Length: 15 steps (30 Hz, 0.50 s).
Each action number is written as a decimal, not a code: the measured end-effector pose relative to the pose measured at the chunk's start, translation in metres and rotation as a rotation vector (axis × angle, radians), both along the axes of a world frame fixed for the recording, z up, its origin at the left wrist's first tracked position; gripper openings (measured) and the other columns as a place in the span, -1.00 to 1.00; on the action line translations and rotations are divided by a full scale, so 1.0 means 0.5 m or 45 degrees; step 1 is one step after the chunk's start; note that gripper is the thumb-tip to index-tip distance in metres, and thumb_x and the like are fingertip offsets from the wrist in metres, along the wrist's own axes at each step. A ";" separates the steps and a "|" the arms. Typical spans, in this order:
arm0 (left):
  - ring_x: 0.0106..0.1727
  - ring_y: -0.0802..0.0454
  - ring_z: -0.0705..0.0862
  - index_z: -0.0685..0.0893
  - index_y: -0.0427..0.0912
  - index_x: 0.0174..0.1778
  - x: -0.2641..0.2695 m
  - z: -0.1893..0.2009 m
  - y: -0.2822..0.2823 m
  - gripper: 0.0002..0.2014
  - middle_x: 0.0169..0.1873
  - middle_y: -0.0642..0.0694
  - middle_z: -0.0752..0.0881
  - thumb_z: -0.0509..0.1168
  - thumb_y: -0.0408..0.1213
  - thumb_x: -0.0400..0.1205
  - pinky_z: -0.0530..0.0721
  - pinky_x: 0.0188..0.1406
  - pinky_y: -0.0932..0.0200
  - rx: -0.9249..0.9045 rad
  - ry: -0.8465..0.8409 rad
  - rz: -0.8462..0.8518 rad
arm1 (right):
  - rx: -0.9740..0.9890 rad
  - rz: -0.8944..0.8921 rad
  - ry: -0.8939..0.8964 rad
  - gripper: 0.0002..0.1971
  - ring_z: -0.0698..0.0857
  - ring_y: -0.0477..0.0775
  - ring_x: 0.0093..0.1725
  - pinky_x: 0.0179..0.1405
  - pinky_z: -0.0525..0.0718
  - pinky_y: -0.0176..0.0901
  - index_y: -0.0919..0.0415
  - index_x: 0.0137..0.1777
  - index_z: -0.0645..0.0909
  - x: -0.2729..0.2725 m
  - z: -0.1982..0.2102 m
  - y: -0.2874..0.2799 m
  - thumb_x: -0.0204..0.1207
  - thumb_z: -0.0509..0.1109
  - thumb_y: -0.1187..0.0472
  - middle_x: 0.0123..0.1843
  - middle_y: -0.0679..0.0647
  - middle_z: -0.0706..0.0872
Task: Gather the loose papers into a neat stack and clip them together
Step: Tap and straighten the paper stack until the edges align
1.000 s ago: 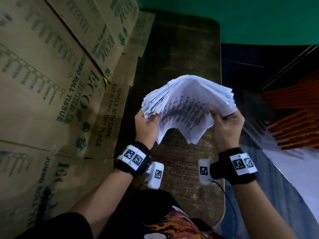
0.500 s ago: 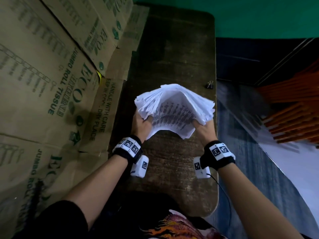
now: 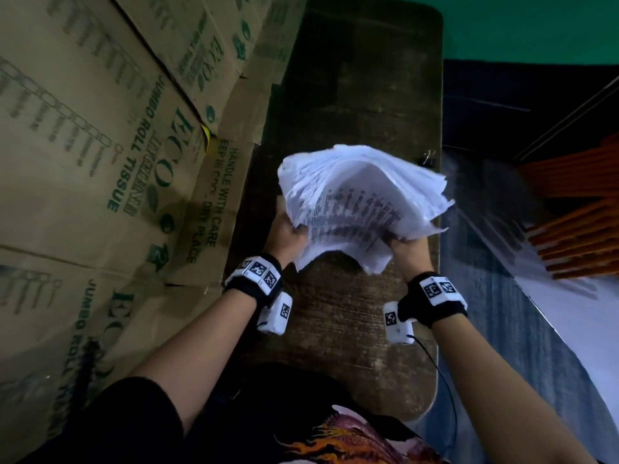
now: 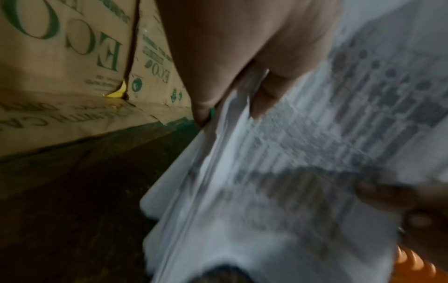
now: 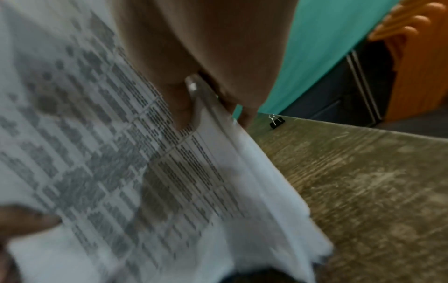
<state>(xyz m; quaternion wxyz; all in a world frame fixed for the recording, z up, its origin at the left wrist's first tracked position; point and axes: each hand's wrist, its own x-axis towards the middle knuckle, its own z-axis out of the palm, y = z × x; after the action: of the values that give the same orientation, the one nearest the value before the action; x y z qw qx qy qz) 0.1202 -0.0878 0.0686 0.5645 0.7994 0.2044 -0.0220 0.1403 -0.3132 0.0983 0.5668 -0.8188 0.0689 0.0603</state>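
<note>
A thick, uneven bundle of printed white papers (image 3: 361, 202) is held up above the dark wooden table (image 3: 351, 95), bowed upward in the middle with fanned edges. My left hand (image 3: 288, 231) grips its left side, thumb on the printed face and fingers behind, as the left wrist view shows on the papers (image 4: 278, 172). My right hand (image 3: 407, 249) grips the right side the same way on the papers (image 5: 145, 172). A small black binder clip (image 3: 428, 160) lies on the table near its right edge, also seen as the clip (image 5: 276, 122) beyond the papers.
Large cardboard boxes (image 3: 100, 162) printed in green stand along the table's left side. To the right the table drops off to a floor with orange slatted furniture (image 3: 576, 229). A green wall (image 3: 502, 25) is behind.
The bundle went down toward the table and has come back up slightly. Both hands kept their grip on its sides.
</note>
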 end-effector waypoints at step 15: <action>0.44 -0.10 0.49 0.23 -0.24 0.62 -0.078 -0.116 0.050 -0.36 0.51 -0.17 0.36 -0.07 -0.79 0.64 0.50 0.36 0.01 -0.815 0.649 0.200 | -0.421 0.044 0.745 -0.66 0.59 0.17 -0.16 -0.20 0.54 -0.06 0.38 0.16 0.50 -0.001 -0.184 -0.011 0.47 0.51 0.32 -0.14 0.21 0.63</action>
<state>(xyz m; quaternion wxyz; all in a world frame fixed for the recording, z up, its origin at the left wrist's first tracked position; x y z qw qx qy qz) 0.0812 -0.0630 0.0106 0.7158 0.5345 0.3809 -0.2385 0.1399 -0.3187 0.0065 0.3814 -0.8487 0.2235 0.2904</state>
